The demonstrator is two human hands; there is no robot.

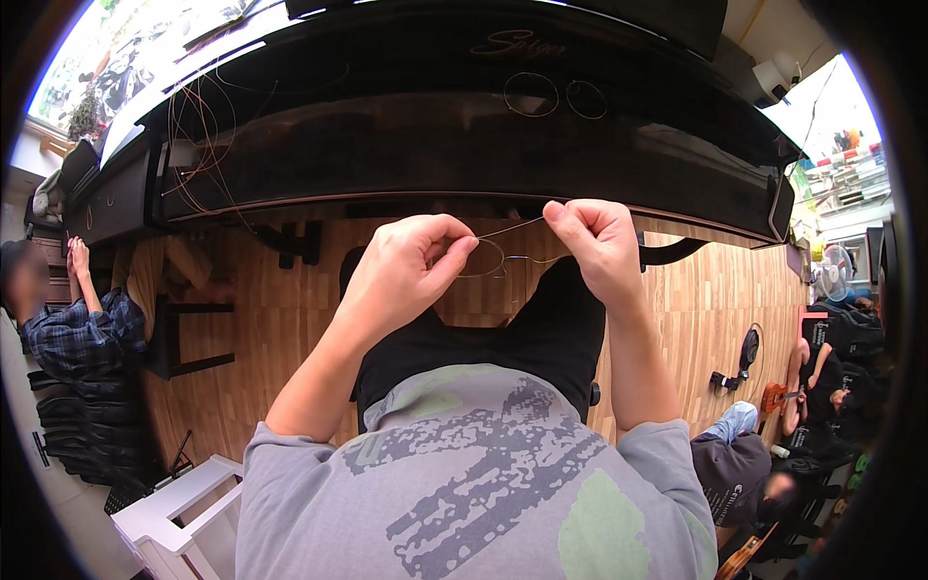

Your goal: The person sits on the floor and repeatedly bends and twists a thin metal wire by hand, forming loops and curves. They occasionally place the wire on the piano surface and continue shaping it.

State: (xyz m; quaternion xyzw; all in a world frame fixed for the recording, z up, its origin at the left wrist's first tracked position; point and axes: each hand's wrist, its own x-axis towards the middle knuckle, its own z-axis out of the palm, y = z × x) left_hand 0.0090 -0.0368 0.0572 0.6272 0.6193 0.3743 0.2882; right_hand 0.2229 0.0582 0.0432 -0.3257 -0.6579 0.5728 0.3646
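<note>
Ahead, coils (201,140), rings (559,95) on blk tabletop (387,155); L hand (408,266), R hand (601,246) pinch wire (509,229).

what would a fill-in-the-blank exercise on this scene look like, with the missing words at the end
1. The thin wire spans the gap ____ the left hand and the right hand.
2. Right of the middle, ____ small loops lie side by side on the glossy surface.
3. The colour of the person's trousers is ____.
4. The striped floor looks made of ____.

Missing words: between; two; black; wood
</note>
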